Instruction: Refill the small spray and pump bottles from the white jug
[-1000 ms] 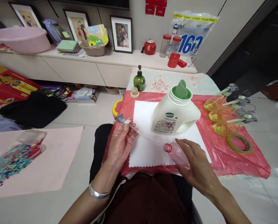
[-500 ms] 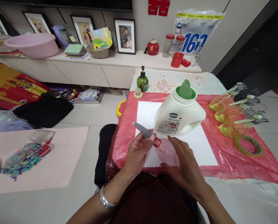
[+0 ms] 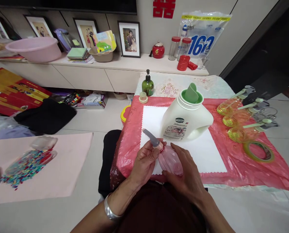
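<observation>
Tilted low over the near table edge is a clear pink bottle, its base toward my right. My right hand is curved around the bottle's body, thumb below and fingers above. At the bottle's neck, my left hand pinches the collar of a grey-spouted pump head, which sits at the red threaded neck. Just beyond my hands stands a large off-white detergent jug, uncapped, a green pouring spout in its mouth. My left fingers partly hide the collar, so I cannot tell how tightly it sits.
Several pump bottles with yellow liquid lie at right beside a tape roll. A green pump bottle and a pale cap stand at back left. White paper covers part of the red plastic sheet.
The bottle has turned so its base faces me more, and the grey spout has swung more upright. My right hand has shifted slightly left and closed further around the bottle.
</observation>
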The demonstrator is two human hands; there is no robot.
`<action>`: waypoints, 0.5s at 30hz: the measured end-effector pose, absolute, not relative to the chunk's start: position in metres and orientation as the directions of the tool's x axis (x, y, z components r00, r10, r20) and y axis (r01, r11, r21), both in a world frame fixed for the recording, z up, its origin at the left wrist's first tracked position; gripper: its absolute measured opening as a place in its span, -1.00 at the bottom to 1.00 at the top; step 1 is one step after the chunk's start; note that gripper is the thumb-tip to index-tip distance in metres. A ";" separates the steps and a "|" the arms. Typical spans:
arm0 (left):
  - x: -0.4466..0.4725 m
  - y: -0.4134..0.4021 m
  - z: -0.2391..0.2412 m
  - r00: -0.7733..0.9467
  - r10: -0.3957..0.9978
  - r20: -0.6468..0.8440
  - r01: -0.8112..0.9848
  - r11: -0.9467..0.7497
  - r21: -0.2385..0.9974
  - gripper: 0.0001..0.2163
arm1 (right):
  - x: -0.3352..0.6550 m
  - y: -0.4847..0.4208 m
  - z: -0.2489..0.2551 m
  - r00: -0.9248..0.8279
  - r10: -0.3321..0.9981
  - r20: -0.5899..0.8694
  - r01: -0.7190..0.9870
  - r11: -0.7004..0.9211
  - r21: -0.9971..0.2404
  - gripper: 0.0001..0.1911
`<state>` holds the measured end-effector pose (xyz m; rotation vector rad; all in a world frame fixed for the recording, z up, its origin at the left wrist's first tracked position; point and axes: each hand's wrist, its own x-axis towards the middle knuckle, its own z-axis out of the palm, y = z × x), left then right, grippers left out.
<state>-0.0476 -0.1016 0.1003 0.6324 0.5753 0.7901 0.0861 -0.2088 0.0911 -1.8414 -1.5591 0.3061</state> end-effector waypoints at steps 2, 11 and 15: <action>-0.047 -0.103 0.102 0.591 0.777 -0.215 -0.455 0.541 0.707 -0.63 | 0.086 -0.209 0.091 0.258 0.936 0.242 0.744 -0.032 -0.668 -0.23; -0.041 -0.105 0.102 0.463 0.844 -0.272 -0.494 0.500 0.711 -0.66 | 0.077 -0.206 0.089 0.235 0.913 0.332 0.776 0.030 -0.630 -0.25; -0.039 -0.102 0.109 0.444 0.820 -0.362 -0.517 0.564 0.644 -0.60 | 0.074 -0.205 0.089 0.241 0.903 0.357 0.790 0.032 -0.613 -0.26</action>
